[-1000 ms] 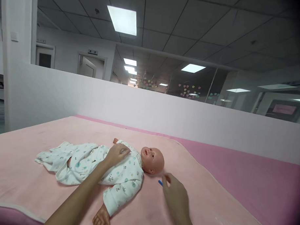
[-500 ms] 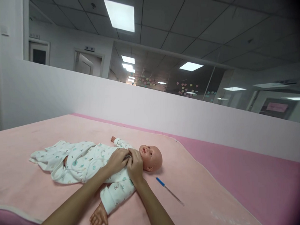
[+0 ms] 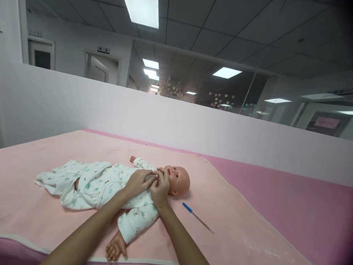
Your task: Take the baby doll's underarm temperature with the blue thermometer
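Clothed doll (image 3: 112, 181), face up

A baby doll (image 3: 179, 182) in a patterned white outfit (image 3: 90, 183) lies on a pink mat (image 3: 233, 227), its head to the right. The left hand (image 3: 140, 182) and right hand (image 3: 160, 187) meet over its upper chest, fingers together around a small object too hidden to name. A blue-capped pen (image 3: 198, 218) lies right of the doll, nearer than its head. A low white wall (image 3: 171, 122) stands on the far side.

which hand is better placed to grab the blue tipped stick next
Probably the right hand: it is nearer the blue-tipped stick, while the left hand is farther off, over the doll.
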`<state>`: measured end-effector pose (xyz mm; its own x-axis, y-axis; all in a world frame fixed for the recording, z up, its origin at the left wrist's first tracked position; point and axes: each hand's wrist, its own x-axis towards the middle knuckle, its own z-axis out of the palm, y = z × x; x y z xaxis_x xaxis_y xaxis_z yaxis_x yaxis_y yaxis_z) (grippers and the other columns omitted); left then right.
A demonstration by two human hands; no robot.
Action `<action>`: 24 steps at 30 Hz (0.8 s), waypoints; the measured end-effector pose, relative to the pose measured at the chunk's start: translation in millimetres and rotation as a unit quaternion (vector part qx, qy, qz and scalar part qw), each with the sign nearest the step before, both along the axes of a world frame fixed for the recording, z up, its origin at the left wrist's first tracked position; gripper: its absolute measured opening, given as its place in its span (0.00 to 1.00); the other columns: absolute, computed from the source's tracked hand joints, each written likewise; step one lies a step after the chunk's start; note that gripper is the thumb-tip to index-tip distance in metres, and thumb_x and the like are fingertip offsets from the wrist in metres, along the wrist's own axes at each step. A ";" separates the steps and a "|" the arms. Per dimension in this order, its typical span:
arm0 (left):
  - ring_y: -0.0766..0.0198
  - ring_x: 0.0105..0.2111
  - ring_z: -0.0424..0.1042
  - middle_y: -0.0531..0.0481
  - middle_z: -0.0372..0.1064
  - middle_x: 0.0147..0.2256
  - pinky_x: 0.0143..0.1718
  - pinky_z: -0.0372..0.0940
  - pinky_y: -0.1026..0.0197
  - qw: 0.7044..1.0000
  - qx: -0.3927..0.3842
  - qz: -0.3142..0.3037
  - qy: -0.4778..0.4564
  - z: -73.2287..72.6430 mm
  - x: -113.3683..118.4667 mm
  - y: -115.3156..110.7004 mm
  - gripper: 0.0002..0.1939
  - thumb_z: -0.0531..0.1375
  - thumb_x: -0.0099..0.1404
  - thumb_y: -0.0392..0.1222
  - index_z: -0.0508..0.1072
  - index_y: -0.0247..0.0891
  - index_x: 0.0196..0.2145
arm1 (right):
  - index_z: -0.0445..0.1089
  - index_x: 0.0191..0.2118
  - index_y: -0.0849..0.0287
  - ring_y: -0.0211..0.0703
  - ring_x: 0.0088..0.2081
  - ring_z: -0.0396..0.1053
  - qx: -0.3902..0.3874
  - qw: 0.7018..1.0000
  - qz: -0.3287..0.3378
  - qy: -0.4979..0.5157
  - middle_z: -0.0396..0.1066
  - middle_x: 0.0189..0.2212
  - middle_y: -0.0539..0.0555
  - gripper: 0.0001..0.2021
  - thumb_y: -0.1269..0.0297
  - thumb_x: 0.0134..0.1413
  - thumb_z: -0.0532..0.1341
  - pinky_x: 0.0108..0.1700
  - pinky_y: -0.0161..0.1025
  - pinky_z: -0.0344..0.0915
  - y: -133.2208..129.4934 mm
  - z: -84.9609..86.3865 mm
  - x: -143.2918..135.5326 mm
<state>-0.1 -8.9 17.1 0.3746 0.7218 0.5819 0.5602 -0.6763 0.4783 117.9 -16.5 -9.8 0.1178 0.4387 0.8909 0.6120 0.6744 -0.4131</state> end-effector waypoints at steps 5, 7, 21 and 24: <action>0.60 0.38 0.67 0.49 0.71 0.36 0.39 0.58 0.61 1.000 0.007 0.000 0.015 -2.6 0.7 3.3 0.12 0.51 0.61 0.44 0.71 0.40 0.37 | 0.65 0.36 0.58 0.42 0.43 0.61 0.021 1.000 -0.011 0.017 0.62 0.39 0.55 0.18 0.81 0.41 0.46 0.45 0.43 0.63 2.1 -1.6 0.6; 0.59 0.37 0.68 0.49 0.71 0.36 0.39 0.59 0.61 1.000 0.005 0.001 0.017 -3.9 1.1 5.0 0.12 0.52 0.60 0.45 0.71 0.40 0.37 | 0.64 0.39 0.58 0.43 0.44 0.61 0.021 0.999 -0.018 0.020 0.62 0.40 0.56 0.19 0.80 0.43 0.46 0.45 0.43 0.63 3.1 -2.1 0.8; 0.58 0.37 0.68 0.49 0.73 0.35 0.41 0.58 0.61 0.999 -0.037 0.020 -0.001 2.1 3.6 4.5 0.10 0.55 0.56 0.44 0.74 0.40 0.33 | 0.63 0.38 0.59 0.38 0.32 0.61 0.008 0.997 -0.014 0.080 0.61 0.37 0.54 0.18 0.80 0.40 0.47 0.36 0.39 0.64 1.0 1.0 -1.0; 0.58 0.36 0.69 0.49 0.73 0.35 0.39 0.58 0.62 0.999 -0.027 0.021 0.001 1.0 4.0 5.5 0.11 0.54 0.56 0.44 0.75 0.40 0.32 | 0.63 0.37 0.59 0.39 0.34 0.62 0.017 0.996 -0.022 0.088 0.61 0.38 0.55 0.16 0.79 0.42 0.47 0.36 0.39 0.65 0.0 1.9 -2.0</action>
<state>3.9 -3.4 18.0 0.3448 0.7670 0.5411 0.5885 -0.6257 0.5119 115.9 -16.5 -7.9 0.2917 0.3987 0.8695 0.5620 0.6641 -0.4931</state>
